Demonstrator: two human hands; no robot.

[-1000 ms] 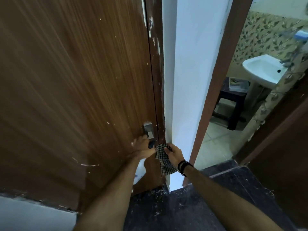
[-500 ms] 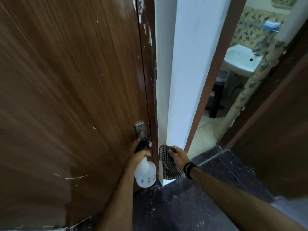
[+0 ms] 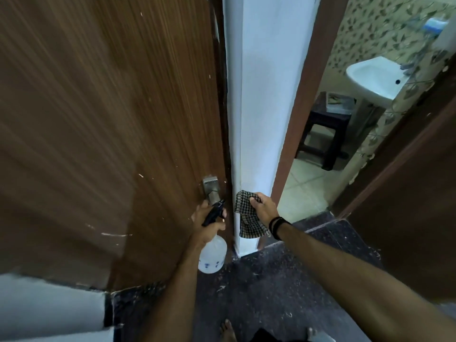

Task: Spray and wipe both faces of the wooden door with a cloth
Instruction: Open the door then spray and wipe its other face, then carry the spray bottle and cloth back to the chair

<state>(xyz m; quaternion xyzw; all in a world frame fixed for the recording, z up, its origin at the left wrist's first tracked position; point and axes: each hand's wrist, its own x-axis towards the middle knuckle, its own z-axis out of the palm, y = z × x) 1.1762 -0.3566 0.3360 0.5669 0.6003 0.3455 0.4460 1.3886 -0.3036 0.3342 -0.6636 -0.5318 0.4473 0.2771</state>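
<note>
Seemingly early in the job, a person stands before the wooden door [image 3: 98, 119], which fills the left of the head view and appears shut against its frame beside a white wall [image 3: 259, 95]. The left hand [image 3: 206, 224] has its fingers curled round the black trigger head of a spray bottle [image 3: 212, 255], held just beside the metal door handle [image 3: 211, 188] near the door's right edge. The right hand [image 3: 264, 209] pinches a checked cloth [image 3: 248, 218], which hangs bunched in front of the wall and clear of the wood. No wet sheen or wipe marks are visible on this face, though blur makes that uncertain; pale scuffs remain, and the far face is hidden, so both faces likely still need spraying and wiping. Compared with a second ago, the left hand has drawn back from the handle so the bottle's pale body now shows below it, and the cloth has moved slightly away from the door edge. An open doorway at right shows a white sink [image 3: 372, 77] and dark stool [image 3: 320, 129]
</note>
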